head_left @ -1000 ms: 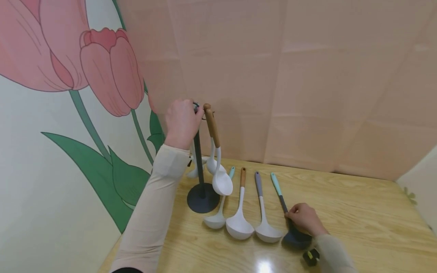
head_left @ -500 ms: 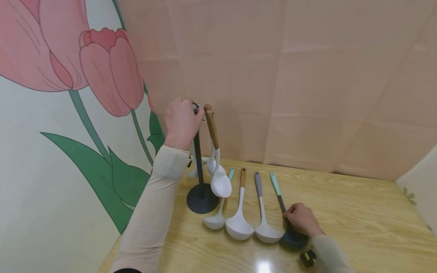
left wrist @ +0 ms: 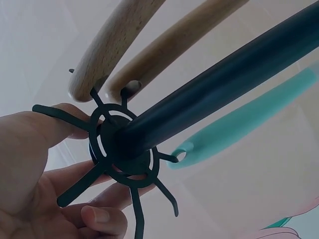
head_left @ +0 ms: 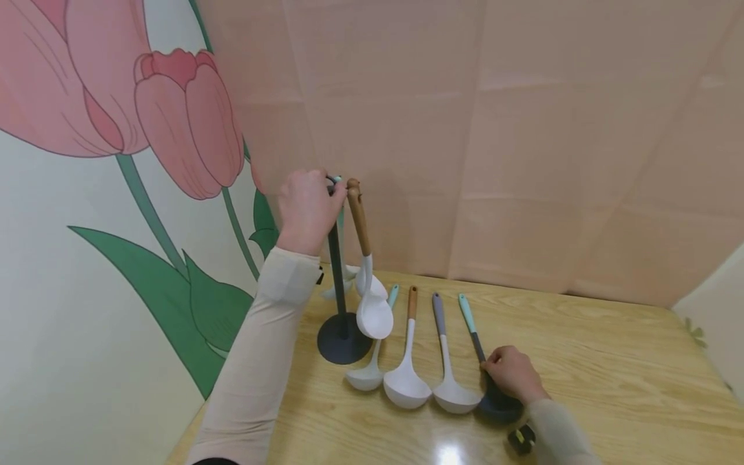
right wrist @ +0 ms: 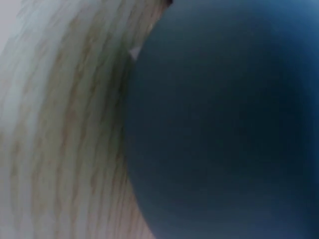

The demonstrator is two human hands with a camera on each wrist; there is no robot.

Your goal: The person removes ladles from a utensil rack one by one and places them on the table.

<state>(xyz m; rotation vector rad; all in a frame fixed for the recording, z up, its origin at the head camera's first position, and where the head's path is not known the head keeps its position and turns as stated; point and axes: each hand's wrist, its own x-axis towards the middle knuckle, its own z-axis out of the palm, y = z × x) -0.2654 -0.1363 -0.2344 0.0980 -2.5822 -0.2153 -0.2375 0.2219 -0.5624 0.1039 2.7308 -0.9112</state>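
Note:
My left hand (head_left: 308, 210) grips the top of a dark ladle stand (head_left: 337, 271). In the left wrist view, thumb and fingers close round its hooked top, beneath which the pole (left wrist: 224, 84) runs off to the right. Two wooden-handled white ladles (head_left: 374, 320) hang from hooks, as does a teal-handled one (left wrist: 249, 114); several other hooks (left wrist: 79, 181) are bare. On the table, my right hand (head_left: 514, 374) pinches the dark shaft of a teal-handled ladle (head_left: 500, 410) just above its bowl. That dark bowl (right wrist: 214, 129) fills most of the right wrist view.
Left of the dark ladle lie a purple-handled ladle (head_left: 456, 395), a wooden-handled ladle (head_left: 408, 387) and a pale teal-handled ladle (head_left: 366, 379), side by side on the wooden table (head_left: 628, 368). A pink sheet (head_left: 552, 161) covers the back; a tulip-painted wall (head_left: 145, 323) stands at left.
The hanging ladles have swung slightly round the pole, and a teal handle now shows behind it. My right hand and the dark ladle have shifted a little left.

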